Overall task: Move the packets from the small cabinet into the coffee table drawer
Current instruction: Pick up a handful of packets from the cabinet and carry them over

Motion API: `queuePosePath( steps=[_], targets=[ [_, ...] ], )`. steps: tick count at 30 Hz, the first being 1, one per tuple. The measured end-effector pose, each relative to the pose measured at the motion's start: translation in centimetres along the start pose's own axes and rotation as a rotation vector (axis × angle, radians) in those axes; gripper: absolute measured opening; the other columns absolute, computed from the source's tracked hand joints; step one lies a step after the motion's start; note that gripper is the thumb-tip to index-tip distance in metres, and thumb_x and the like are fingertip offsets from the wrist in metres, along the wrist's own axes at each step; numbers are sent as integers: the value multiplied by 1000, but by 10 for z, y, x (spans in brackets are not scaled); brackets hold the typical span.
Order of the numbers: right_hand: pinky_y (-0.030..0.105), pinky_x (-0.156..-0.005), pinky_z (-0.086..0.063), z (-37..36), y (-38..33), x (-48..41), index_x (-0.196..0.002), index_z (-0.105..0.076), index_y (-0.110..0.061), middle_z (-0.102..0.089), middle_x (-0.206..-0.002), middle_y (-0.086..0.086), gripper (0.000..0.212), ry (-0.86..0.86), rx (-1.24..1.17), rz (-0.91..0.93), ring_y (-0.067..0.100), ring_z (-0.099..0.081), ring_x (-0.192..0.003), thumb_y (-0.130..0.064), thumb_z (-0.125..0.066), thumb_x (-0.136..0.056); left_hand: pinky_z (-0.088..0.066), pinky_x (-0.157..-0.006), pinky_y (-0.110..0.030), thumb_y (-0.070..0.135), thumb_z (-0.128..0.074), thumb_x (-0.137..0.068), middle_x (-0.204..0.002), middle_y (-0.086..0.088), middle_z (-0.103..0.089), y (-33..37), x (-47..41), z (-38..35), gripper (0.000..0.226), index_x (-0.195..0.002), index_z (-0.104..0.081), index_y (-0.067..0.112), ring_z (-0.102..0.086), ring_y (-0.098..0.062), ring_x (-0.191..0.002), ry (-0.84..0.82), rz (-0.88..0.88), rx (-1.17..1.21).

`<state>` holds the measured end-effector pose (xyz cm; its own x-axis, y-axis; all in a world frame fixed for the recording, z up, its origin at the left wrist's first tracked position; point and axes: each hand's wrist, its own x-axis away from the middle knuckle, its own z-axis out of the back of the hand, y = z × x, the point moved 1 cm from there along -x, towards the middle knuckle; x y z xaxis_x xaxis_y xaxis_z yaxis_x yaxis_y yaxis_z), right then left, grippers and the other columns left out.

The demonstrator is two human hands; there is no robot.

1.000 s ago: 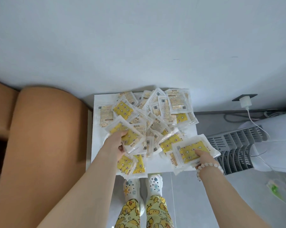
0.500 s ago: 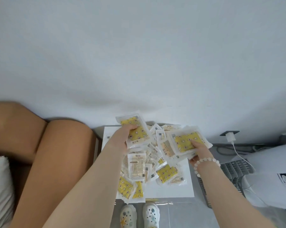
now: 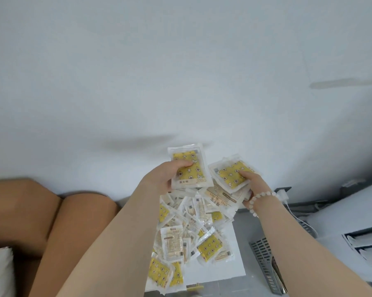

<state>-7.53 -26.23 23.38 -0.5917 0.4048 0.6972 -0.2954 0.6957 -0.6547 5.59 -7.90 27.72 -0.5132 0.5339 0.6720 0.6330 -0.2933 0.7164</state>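
- Head view: left hand (image 3: 165,176) grips one yellow packet (image 3: 189,166) above the heap; right hand (image 3: 253,185) holds a stack of packets (image 3: 230,174).
- Remaining packets (image 3: 191,232) lie heaped on the small cabinet (image 3: 234,254).
- Coffee table drawer not in view; judged early, with most of the heap left to move.

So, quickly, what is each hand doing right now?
Left hand: grips one yellow packet.
Right hand: holds a stack of packets, thumb on top.
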Motion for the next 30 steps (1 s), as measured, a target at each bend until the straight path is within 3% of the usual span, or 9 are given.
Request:
queuePosePath(
  steps=[3, 6, 8, 11, 15, 18, 22, 26, 30],
  targets=[
    [37, -84, -50, 10, -12, 15, -93, -63, -5, -72, -79, 10, 16, 12, -4, 3, 24, -67, -73, -18, -54, -94, -55, -56, -21, 20, -61, -91, -83, 7, -71, 13, 6, -19, 7, -97, -64, 18, -69, -5, -71, -5, -24, -91],
    [36, -76, -51, 23, -19, 30, -89, -61, -4, -72, -64, 7, 17, 37, 11, 30, 19, -69, -54, -17, -52, -96, -56, -61, -22, 23, -62, -91, -86, 7, -70, 19, 8, -40, 11, -100, -64, 18, -69, -6, -72, -63, -21, -154],
    [37, -73, -53, 32, -21, 39, -92, -61, -4, -72, -66, 8, 16, 61, 23, 50, 19, -69, -53, -18, -54, -95, -56, -64, -23, 24, -64, -89, -87, 6, -71, 20, 10, -52, 12, -99, -65, 18, -69, -7, -73, -114, -6, -189],
    [42, -82, -53, 43, -23, 51, -96, -63, -1, -73, -75, 10, 18, 93, 27, 90, 22, -70, -61, -17, -55, -94, -56, -58, -22, 25, -66, -88, -79, 6, -73, 19, 13, -63, 10, -94, -66, 18, -69, -7, -65, -159, 8, -252],
    [34, -57, -58, 55, -14, 79, -91, -62, -3, -71, -63, 8, 15, 173, -38, 122, 20, -69, -51, -16, -55, -94, -54, -53, -18, 26, -67, -87, -69, 9, -72, 16, 19, -75, 8, -91, -66, 19, -68, -4, -58, -199, 0, -348],
    [33, -52, -59, 67, 2, 103, -101, -61, -2, -73, -73, 11, 16, 240, -141, 129, 22, -70, -53, -15, -58, -93, -55, -59, -22, 25, -65, -88, -72, 7, -72, 12, 27, -89, 7, -90, -66, 18, -68, -6, -59, -279, 7, -430],
    [34, -59, -59, 88, 25, 134, -98, -61, -3, -73, -74, 12, 14, 322, -235, 156, 23, -71, -58, -16, -59, -91, -54, -65, -26, 24, -63, -89, -80, 5, -69, 3, 36, -114, 6, -89, -66, 19, -66, -8, -68, -373, 5, -561],
    [45, -92, -52, 121, 51, 164, -109, -64, -5, -73, -94, 13, 30, 458, -273, 182, 29, -70, -86, -22, -66, -85, -54, -50, -20, 21, -61, -91, -68, 7, -73, -17, 46, -152, 6, -92, -66, 16, -69, -5, -59, -530, 33, -657],
    [46, -92, -52, 156, 83, 206, -112, -63, -8, -71, -105, 14, 38, 603, -356, 191, 30, -68, -94, -24, -72, -79, -53, -49, -17, 19, -61, -91, -73, 7, -73, -45, 64, -198, 8, -97, -66, 15, -69, -3, -63, -684, 50, -746]
  ],
)
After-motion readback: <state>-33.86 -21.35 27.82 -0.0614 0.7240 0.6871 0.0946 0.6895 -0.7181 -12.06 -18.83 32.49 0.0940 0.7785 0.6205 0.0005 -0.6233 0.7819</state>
